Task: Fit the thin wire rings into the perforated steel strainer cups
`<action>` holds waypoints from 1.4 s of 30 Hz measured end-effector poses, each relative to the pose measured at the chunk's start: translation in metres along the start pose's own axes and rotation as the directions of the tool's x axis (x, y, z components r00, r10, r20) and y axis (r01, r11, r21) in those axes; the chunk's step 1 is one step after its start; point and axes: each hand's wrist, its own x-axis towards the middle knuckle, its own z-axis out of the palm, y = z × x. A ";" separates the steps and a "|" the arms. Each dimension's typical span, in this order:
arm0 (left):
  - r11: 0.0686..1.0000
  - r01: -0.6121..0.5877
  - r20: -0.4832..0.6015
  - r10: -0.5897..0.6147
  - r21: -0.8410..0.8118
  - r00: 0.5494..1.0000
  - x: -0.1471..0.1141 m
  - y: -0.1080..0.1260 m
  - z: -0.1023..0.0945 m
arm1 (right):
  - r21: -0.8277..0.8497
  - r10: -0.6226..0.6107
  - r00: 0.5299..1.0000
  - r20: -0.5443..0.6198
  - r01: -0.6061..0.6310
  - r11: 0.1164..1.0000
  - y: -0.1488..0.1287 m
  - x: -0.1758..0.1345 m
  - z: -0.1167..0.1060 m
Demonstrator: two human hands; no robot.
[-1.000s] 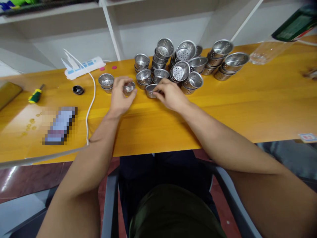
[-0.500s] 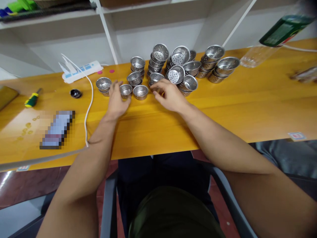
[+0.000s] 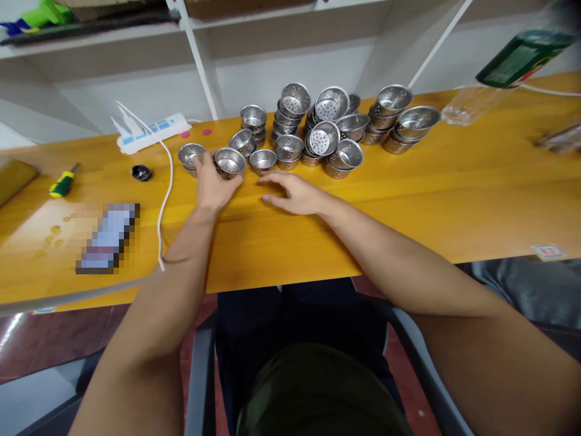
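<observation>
Between the thumb and fingers of my left hand [image 3: 215, 184] is a perforated metal strainer cup [image 3: 230, 162], its open top facing up. A separate low strainer cup [image 3: 263, 161] sits just right of it. My right hand [image 3: 293, 192] is in front of that cup, thumb and fingers apart, holding nothing. Left of my left hand, partly hidden by its fingers, stands a short stack of strainer cups [image 3: 191, 156]. Behind my hands are several more stacks, with a tilted strainer cup [image 3: 243, 142] on one and another tilted cup [image 3: 323, 138] leaning forward.
A power strip [image 3: 152, 133] with a white cable [image 3: 166, 200], a small black cap-like object [image 3: 141, 172], a screwdriver [image 3: 63, 183] and a blurred-out phone [image 3: 109, 239] lie to the left. A plastic bottle [image 3: 499, 75] is at the far right. White shelving [image 3: 290, 60] rises behind.
My right hand has drawn back from the middle stack, leftward and toward me. The strainer cup in my left hand has come up slightly, and the low cup beside it has shifted a little.
</observation>
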 end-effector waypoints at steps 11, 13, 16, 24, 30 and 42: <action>0.790 0.068 0.455 0.278 -0.609 0.846 -0.028 0.025 0.000 | -0.069 -0.249 0.968 0.001 0.249 0.966 -0.057 -0.007 -0.028; 0.813 0.090 0.542 0.297 -0.576 0.786 -0.034 0.034 -0.002 | -0.067 -0.258 0.959 0.116 0.267 0.961 -0.062 -0.007 -0.029; 0.869 0.070 0.614 0.287 -0.490 0.735 -0.037 0.044 -0.004 | -0.056 -0.241 0.941 0.238 0.261 0.964 -0.064 -0.008 -0.033; 0.881 0.028 0.568 0.280 -0.473 0.774 -0.035 0.044 0.001 | -0.041 -0.228 0.961 0.157 0.237 0.971 -0.063 -0.008 -0.043; 0.909 -0.033 0.533 0.274 -0.416 0.800 -0.031 0.039 0.002 | -0.066 -0.200 0.977 0.079 0.205 0.976 -0.055 -0.007 -0.038; 0.921 -0.139 0.553 0.334 -0.365 0.763 -0.037 0.041 -0.001 | 0.181 0.160 0.974 -0.157 -0.131 0.975 -0.047 -0.006 -0.061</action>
